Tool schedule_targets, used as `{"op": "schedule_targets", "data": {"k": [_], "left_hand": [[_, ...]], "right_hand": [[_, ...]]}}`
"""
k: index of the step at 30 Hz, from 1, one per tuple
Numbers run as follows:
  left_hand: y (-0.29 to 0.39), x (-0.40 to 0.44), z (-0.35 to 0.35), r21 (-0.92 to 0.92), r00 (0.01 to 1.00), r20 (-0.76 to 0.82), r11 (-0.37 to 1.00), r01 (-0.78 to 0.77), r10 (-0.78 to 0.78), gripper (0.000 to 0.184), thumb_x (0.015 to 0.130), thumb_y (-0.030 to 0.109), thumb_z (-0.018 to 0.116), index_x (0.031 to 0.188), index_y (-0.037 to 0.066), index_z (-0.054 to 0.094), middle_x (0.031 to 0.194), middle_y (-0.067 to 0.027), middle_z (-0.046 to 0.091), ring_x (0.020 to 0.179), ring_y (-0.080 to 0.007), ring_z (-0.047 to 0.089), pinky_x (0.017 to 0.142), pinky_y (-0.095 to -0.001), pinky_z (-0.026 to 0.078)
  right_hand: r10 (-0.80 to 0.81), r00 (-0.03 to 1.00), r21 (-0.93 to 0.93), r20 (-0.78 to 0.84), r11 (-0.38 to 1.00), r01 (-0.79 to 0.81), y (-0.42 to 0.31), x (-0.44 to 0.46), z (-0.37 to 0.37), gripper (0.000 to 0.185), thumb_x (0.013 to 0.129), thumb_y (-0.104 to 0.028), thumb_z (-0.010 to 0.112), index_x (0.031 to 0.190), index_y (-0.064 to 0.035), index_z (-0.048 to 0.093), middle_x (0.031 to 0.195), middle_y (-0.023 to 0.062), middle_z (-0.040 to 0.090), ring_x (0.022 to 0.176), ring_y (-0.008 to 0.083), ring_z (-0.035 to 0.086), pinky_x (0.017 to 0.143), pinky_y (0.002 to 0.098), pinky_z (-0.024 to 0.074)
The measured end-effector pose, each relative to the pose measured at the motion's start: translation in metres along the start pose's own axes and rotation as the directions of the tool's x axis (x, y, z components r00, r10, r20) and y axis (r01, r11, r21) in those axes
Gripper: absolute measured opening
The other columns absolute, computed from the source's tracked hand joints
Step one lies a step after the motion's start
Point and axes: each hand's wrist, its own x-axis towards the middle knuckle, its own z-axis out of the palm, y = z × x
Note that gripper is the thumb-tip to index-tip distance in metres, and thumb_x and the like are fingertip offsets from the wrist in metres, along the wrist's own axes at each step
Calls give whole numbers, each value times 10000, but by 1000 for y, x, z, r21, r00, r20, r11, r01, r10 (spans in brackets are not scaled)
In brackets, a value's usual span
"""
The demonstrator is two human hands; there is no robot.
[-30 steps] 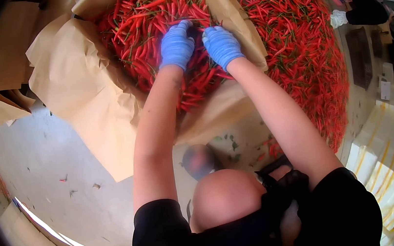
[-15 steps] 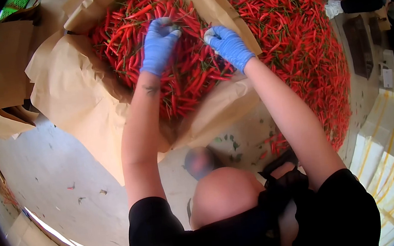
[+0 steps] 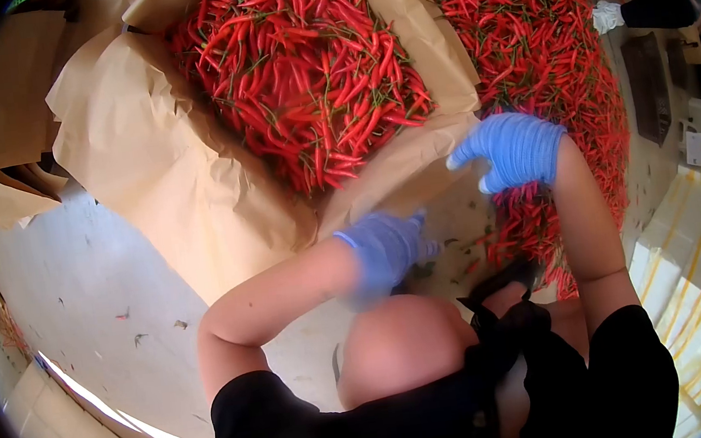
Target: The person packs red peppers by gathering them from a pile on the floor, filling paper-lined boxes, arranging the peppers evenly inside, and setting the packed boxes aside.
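Observation:
Red chili peppers (image 3: 298, 76) with green stems fill a box lined with brown paper (image 3: 146, 156). My left hand (image 3: 385, 250), in a blue glove, is low in front of the box above my knee. It is smeared by motion, but its fingers point right and look apart, with nothing visible in them. My right hand (image 3: 513, 151), gloved in blue too, is at the front right corner of the paper, beside the large chili heap (image 3: 544, 81). Its fingers and thumb are spread and curved toward the left, and I see nothing between them.
The heap of chilies spreads over the floor on the right. Brown cardboard (image 3: 16, 94) stands at the left. White boxes with yellow tape (image 3: 698, 272) are stacked at the right. At the top right, another person's gloved hand (image 3: 606, 16) shows. Leaf scraps lie on the grey floor (image 3: 111, 266).
Both hands have left the chilies in the box. My left hand came back and down toward my knee; my right hand moved right and down to the box's front corner.

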Motion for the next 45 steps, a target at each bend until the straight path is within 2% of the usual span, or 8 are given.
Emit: {"op": "schedule_targets", "data": {"k": [3, 5, 9, 23, 28, 31, 39, 45], "left_hand": [[1, 17, -55, -55, 869, 332, 912, 406, -367, 365, 790, 173, 527, 1147, 109, 561, 1105, -145, 583, 935, -297, 593, 796, -347, 478], [-23, 13, -75, -7, 712, -134, 719, 695, -689, 336, 760, 118, 576, 1096, 97, 594, 1069, -126, 588, 799, -314, 595, 730, -350, 489], [-78, -7, -77, 716, 769, -329, 387, 581, -548, 358, 836, 246, 521, 1178, 145, 545, 1224, -74, 524, 940, -273, 557, 733, -376, 481], [-48, -26, -80, 617, 663, -385, 356, 702, -642, 329, 826, 344, 547, 1101, 170, 596, 998, -113, 565, 874, -279, 565, 704, -391, 487], [-44, -35, -74, 536, 661, -395, 425, 730, -638, 234, 828, 312, 555, 910, 116, 652, 853, -99, 606, 736, -287, 597, 639, -390, 499], [-48, -34, -77, 376, 607, -511, 477, 794, -609, 227, 822, 296, 558, 926, 115, 646, 862, -85, 615, 755, -284, 599, 634, -381, 499], [-79, -32, -89, 804, 779, -351, 260, 535, -519, 396, 819, 298, 512, 1182, 143, 552, 1324, -31, 450, 1260, -210, 360, 1056, -514, 182], [-48, -41, -127, 808, 580, -316, 108, 580, -750, 367, 798, 353, 522, 1087, 147, 613, 1271, -37, 503, 1299, -205, 303, 1062, -592, 52]], "right_hand": [[63, 924, 375, -377, 923, 90, -4, 51, -1, 266, 739, -137, 653, 997, -67, 650, 962, 129, 650, 871, 246, 631, 809, 321, 485], [89, 811, 304, -579, 946, 114, -7, 115, -2, 204, 777, -168, 605, 938, -53, 656, 913, 127, 655, 854, 271, 626, 808, 334, 484], [217, 865, 150, -453, 975, -166, -7, 200, -4, 230, 773, -193, 573, 975, -123, 658, 940, 145, 641, 892, 303, 611, 808, 412, 476], [140, 920, -151, -367, 966, -208, -18, 212, 4, 229, 825, -153, 509, 997, -62, 630, 953, 143, 648, 892, 287, 628, 747, 407, 501], [227, 867, 887, -444, 249, 389, -6, 157, 0, 182, 864, -234, 556, 925, -65, 578, 677, -30, 504, 561, 37, 436, 517, 186, 387], [-108, 891, 463, 441, 878, -123, -35, 77, -41, 255, 842, -303, 569, 916, -71, 646, 863, 65, 649, 682, 125, 604, 625, 246, 490], [-172, 648, -22, -742, 972, 233, -22, 196, 42, 293, 803, -271, 545, 1055, -136, 609, 1110, 105, 587, 1025, 256, 549, 893, 376, 414], [-52, 873, -415, -486, 892, -177, -5, 161, 29, 304, 846, -377, 443, 1030, -209, 617, 1032, 30, 576, 1014, 205, 510, 978, 414, 269]]}}
